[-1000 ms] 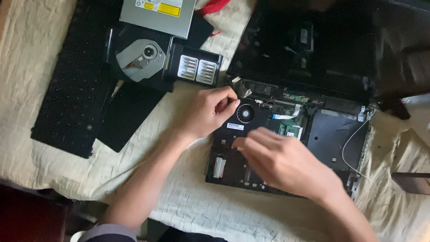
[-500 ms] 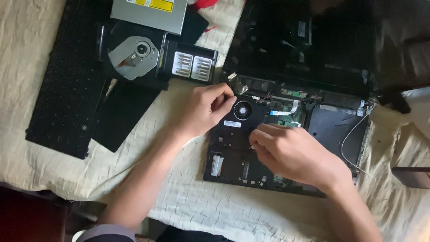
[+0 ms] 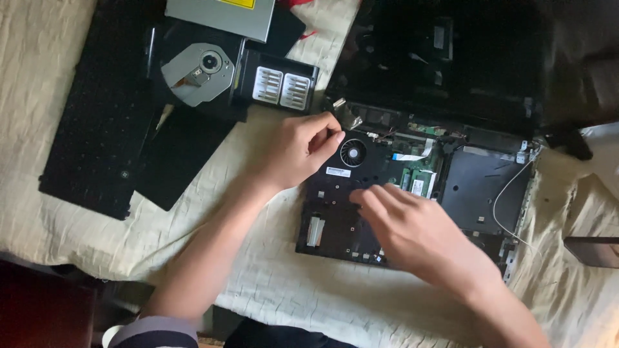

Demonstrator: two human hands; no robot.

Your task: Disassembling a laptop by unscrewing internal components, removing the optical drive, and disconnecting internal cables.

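Observation:
An opened laptop base (image 3: 480, 193) lies on a cream cloth, its black circuit board (image 3: 335, 206) and round cooling fan (image 3: 353, 153) exposed. My left hand (image 3: 296, 148) rests at the board's upper left corner beside the fan, fingers curled, pinching at something small that I cannot make out. My right hand (image 3: 419, 229) lies flat over the middle of the board with fingers spread, fingertips pointing left. A green memory module (image 3: 418, 182) shows just above my right hand.
A black keyboard (image 3: 97, 109) lies at the left. An opened optical drive with a silver disc hub (image 3: 196, 74), a grey drive case (image 3: 222, 16) and a black part with two silver connector blocks (image 3: 280, 84) sit at the top. The laptop's dark lid (image 3: 445, 58) lies behind.
My right hand has slid from the board's middle toward the lower right and flattened. My left hand stays at the fan corner. The view has shifted slightly.

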